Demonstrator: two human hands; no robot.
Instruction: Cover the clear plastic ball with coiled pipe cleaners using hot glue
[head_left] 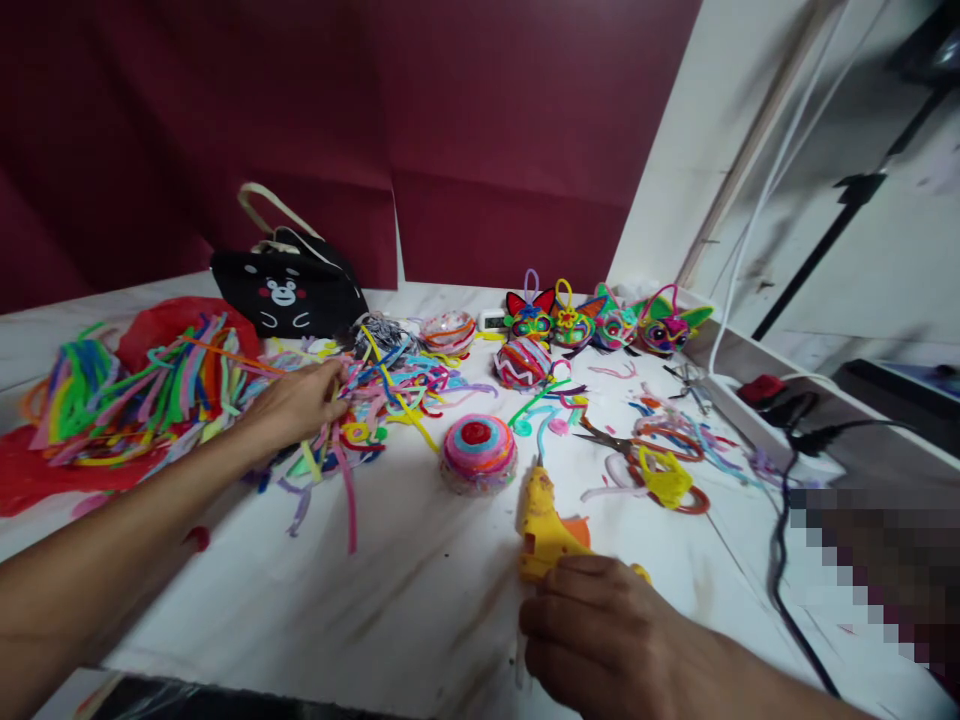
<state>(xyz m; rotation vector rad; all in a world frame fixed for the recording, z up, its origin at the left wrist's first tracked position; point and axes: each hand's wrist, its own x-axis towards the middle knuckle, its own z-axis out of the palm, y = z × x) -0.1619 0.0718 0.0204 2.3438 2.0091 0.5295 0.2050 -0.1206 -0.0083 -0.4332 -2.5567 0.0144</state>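
My left hand (300,402) reaches into a loose pile of colourful pipe cleaners (405,385). Its fingers are bent and closed on some of the strands; their tips are partly hidden there. A yellow hot glue gun (546,530) with an orange trigger lies on the table, nozzle pointing away from me. Curled around its handle end is my right hand (592,625). Between the hands sits a round ball (478,455), its top covered in coiled pink, blue and orange pipe cleaner around a red centre.
Scissors with orange handles (694,497) lie at right beside a yellow pipe-cleaner piece (664,478). Behind stand several finished animal-faced ornaments (531,322) and a striped ball (523,363). A black bag (289,290) is at back left, bundled pipe cleaners (82,390) at far left, a black cable (780,560) at right.
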